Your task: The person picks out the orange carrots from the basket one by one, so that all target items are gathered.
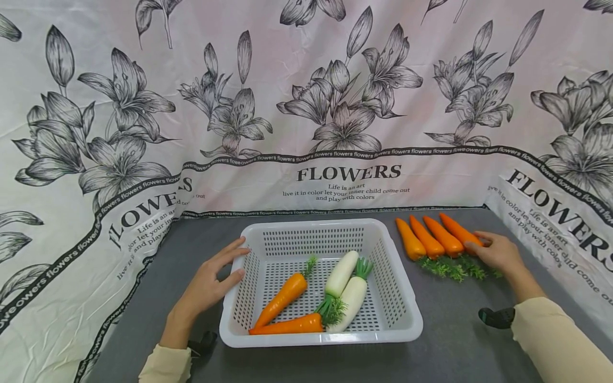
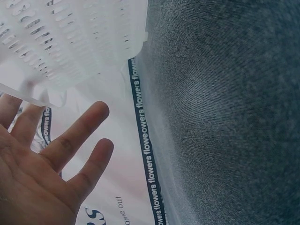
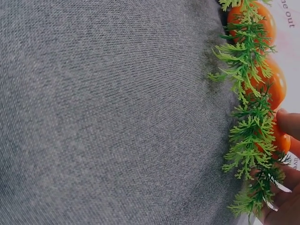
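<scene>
A white perforated plastic basket (image 1: 407, 319) holds two carrots (image 1: 282, 299) and two white radishes (image 1: 355, 298) with green tops. My left hand (image 1: 208, 284) rests at the basket's left rim with its fingertips, the fingers spread and fairly straight. Two of those fingers (image 2: 77, 136) stretch out free below the rim in the left wrist view. To the right of the basket, several more carrots (image 1: 433, 238) lie side by side, leafy ends toward me. My right hand (image 1: 498, 255) holds the rightmost carrot (image 1: 455, 229) near its thick end, thumb and fingers on either side.
A dark grey cloth (image 1: 450, 330) covers the table. White fabric with printed flowers (image 1: 345, 117) hangs along the back and both sides. Green carrot leaves (image 3: 251, 136) spread over the cloth beside my right hand.
</scene>
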`<action>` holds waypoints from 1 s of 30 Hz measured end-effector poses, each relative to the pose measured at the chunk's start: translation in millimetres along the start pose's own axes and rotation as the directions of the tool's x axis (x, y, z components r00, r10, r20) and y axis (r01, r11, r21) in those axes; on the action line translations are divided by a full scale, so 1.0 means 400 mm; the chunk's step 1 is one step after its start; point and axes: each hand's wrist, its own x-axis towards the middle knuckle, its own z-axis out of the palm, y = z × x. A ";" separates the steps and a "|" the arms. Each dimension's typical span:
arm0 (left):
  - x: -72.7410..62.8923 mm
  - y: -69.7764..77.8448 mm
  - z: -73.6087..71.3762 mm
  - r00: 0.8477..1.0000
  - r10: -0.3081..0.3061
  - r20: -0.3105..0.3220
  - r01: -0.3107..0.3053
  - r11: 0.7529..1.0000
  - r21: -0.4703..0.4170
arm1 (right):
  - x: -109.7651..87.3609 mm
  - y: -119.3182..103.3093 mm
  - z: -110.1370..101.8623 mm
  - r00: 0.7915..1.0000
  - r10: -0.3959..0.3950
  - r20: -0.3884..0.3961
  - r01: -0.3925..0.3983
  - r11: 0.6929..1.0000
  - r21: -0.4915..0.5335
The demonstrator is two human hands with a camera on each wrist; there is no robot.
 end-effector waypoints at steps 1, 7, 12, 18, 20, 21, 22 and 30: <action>0.000 0.000 0.000 1.000 -0.002 0.001 0.002 1.000 0.000 | 0.000 0.000 0.001 1.000 0.000 0.001 0.000 1.000 0.000; -0.002 0.007 -0.002 1.000 -0.017 0.000 0.017 1.000 -0.010 | -0.001 -0.004 -0.007 1.000 -0.009 0.014 0.009 1.000 -0.007; 0.000 0.008 -0.002 1.000 -0.020 0.002 0.021 1.000 -0.011 | 0.005 -0.014 -0.028 0.997 -0.067 -0.032 0.067 0.998 -0.014; 0.001 0.008 -0.003 1.000 -0.016 0.006 0.016 1.000 -0.022 | 0.017 -0.115 -0.073 0.957 -0.227 -0.178 0.228 0.974 -0.018; 0.002 0.007 -0.003 1.000 -0.016 0.007 0.016 1.000 -0.025 | 0.018 -0.169 -0.089 0.936 -0.289 -0.201 0.293 0.956 -0.010; 0.002 0.007 -0.003 1.000 -0.017 0.008 0.017 1.000 -0.025 | 0.018 -0.199 -0.095 0.926 -0.320 -0.202 0.326 0.945 -0.001; 0.002 0.006 -0.004 1.000 -0.017 0.009 0.017 1.000 -0.023 | 0.017 -0.232 -0.101 0.919 -0.343 -0.197 0.351 0.936 0.008; 0.004 0.004 -0.002 0.999 -0.028 0.015 0.028 0.999 -0.018 | -0.012 -0.493 -0.093 0.801 -0.591 -0.099 0.598 0.798 0.077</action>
